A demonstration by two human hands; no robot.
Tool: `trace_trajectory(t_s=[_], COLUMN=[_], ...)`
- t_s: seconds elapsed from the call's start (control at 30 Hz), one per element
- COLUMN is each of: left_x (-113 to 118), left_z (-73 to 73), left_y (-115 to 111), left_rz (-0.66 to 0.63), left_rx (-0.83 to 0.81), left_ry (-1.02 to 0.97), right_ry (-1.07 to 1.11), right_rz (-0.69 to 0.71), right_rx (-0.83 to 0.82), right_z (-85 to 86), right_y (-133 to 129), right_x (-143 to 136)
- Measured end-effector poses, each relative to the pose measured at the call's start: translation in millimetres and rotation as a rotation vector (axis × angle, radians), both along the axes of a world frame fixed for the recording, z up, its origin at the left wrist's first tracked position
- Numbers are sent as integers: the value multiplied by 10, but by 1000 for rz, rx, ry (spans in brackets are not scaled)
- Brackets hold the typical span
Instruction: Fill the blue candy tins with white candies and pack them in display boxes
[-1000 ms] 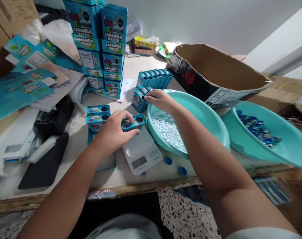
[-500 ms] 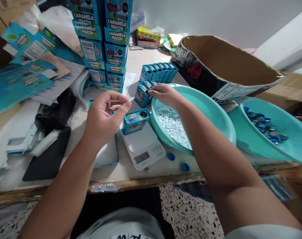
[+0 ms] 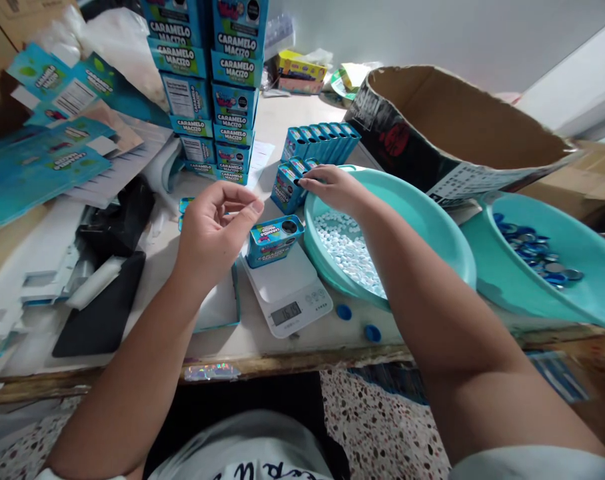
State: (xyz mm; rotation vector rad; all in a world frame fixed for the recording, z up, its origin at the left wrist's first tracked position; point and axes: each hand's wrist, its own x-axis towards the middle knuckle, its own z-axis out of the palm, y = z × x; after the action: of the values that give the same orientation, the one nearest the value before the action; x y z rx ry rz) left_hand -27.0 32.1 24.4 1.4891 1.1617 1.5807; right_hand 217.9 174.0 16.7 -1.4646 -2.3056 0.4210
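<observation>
A blue candy box [image 3: 272, 245] with a dark round opening on top stands on a white scale [image 3: 292, 300] whose display is lit. My left hand [image 3: 220, 227] hovers just left of that box, thumb and fingers closed in a pinch; anything between them is too small to tell. Further back, my right hand [image 3: 332, 187] reaches over the rim of a teal basin [image 3: 422, 213] of white candies [image 3: 350, 257]. Its fingertips touch the top of a small blue box [image 3: 286, 190], and what they pinch, if anything, is hidden.
Tall stacks of blue boxes [image 3: 234, 100] rise behind. A row of small boxes [image 3: 320, 141] stands beside an open carton [image 3: 407, 143]. At right, another teal basin [image 3: 582, 267] holds blue lids. Two blue caps [image 3: 343, 311] lie near the table's front edge.
The view has shifted slightly. Both hands keep nearly the same poses and places relative to the boxes.
</observation>
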Motion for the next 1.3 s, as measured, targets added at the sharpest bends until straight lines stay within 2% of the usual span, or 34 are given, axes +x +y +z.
trace_trajectory(t_s=[0.1, 0.23, 0.33, 0.43, 0.53, 0.6, 0.7, 0.83, 0.93, 1.07, 1.17, 1.3], left_x=[-18, -7, 32, 91, 178, 258, 396, 551, 614, 634, 598, 437], left_z=[7, -41, -123, -144, -42, 63, 185, 195, 123, 47, 41, -3], left_y=[-33, -73, -76, -69, -65, -60, -56, -74, -101, -133, -151, -162], left_rz=[-83, -237, -220, -60, 33, -36, -155, -118, -107, -155, -107, -36], left_rx=[-61, -159, -143, -43, 174, 319, 430, 532, 592, 633, 592, 489], left_ry=[69, 317, 453, 438, 502, 679, 913, 1035, 1062, 1063, 1024, 841], right_ry=[-7, -18, -38, -78, -148, -184, -223, -243, -241, -235, -236, -239], right_rz=[11, 27, 28, 17, -12, -33, -44, -62, -68, -71, -72, -77], right_rx=[10, 23, 32, 51, 57, 59, 49, 33, 34, 50, 41, 27], right_z=[-8, -16, -16, -13, 7, 36, 89, 145, 175, 204, 219, 233], right_y=[10, 33, 44, 50, 41, 17, -34, -92, -138, -193, -200, -186], right_x=[2, 1, -4, -21, -53, -78, -112, -143, -155, -153, -150, -152])
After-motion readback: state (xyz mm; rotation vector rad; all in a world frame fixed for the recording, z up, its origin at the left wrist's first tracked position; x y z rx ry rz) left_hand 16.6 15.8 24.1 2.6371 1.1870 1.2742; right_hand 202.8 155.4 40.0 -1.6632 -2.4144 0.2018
